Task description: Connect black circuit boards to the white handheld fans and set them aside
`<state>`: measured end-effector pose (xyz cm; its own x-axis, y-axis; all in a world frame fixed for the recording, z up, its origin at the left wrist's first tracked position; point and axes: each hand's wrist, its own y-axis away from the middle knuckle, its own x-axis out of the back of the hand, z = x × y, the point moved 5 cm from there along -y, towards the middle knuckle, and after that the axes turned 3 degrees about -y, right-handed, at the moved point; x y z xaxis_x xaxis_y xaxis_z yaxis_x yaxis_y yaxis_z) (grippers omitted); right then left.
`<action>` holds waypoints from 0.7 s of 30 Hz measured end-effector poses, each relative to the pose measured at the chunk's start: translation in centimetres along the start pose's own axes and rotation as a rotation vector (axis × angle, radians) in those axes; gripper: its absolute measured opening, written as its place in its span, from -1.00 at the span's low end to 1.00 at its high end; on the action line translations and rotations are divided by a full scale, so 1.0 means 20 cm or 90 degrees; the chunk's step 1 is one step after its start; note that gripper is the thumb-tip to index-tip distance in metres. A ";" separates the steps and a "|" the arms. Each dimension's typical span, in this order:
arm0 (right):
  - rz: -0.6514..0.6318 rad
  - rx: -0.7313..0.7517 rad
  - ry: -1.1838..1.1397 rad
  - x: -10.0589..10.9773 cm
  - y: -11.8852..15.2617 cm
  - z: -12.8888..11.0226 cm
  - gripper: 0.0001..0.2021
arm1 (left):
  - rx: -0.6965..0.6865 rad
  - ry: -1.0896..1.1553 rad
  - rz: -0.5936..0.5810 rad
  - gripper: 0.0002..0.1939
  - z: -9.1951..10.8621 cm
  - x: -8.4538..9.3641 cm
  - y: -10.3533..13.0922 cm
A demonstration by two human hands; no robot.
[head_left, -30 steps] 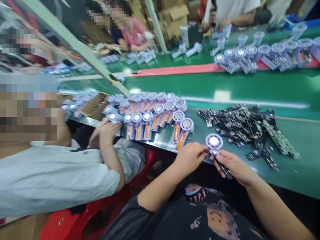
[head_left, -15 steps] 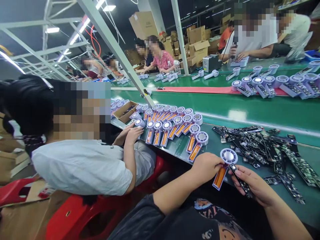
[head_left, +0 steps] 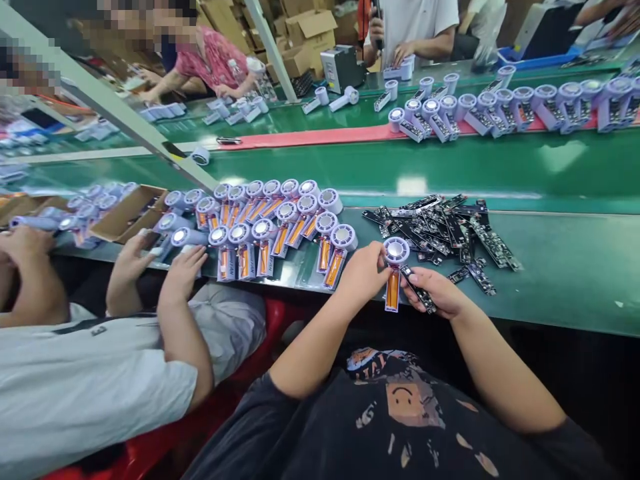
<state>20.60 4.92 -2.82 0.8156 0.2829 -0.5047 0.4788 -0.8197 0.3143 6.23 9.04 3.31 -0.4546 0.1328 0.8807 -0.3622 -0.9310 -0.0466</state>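
A small purple fan (head_left: 397,251) with an open handle showing an orange battery is at the table's front edge. My left hand (head_left: 367,270) pinches it on its left side, just below the round head. In my right hand (head_left: 437,292) is a narrow black circuit board (head_left: 419,291), tilted, its upper end touching or close to the fan's neck. A heap of similar circuit boards (head_left: 445,227) lies behind my right hand. Rows of purple fans (head_left: 263,230) with orange batteries stand to the left of my left hand.
On the left, a co-worker's hands (head_left: 183,273) touch fans beside a cardboard box (head_left: 131,213). A slanted metal post (head_left: 150,133) rises on the left. More fans (head_left: 493,103) line the red strip (head_left: 310,138) across the green table (head_left: 565,267). People work on the far side.
The view has swung down and to the right, so the hands and table appear further left and higher. Both hands keep their hold on the fan and the circuit board.
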 end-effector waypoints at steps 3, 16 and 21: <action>-0.004 0.002 0.002 0.00 0.00 0.00 -0.57 | -0.103 -0.042 0.013 -0.35 0.03 0.03 -0.04; 0.103 0.010 0.005 -0.03 0.00 0.00 -0.60 | -0.080 0.041 -0.090 -0.21 0.04 -0.08 -0.13; 0.116 0.009 0.008 -0.02 -0.01 -0.01 -0.63 | -0.082 0.117 0.022 -0.25 -0.04 -0.07 -0.05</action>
<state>20.23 5.00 -2.48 0.8925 0.1345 -0.4305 0.3178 -0.8648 0.3887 6.61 10.03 1.83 -0.6050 0.1720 0.7774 -0.4389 -0.8867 -0.1454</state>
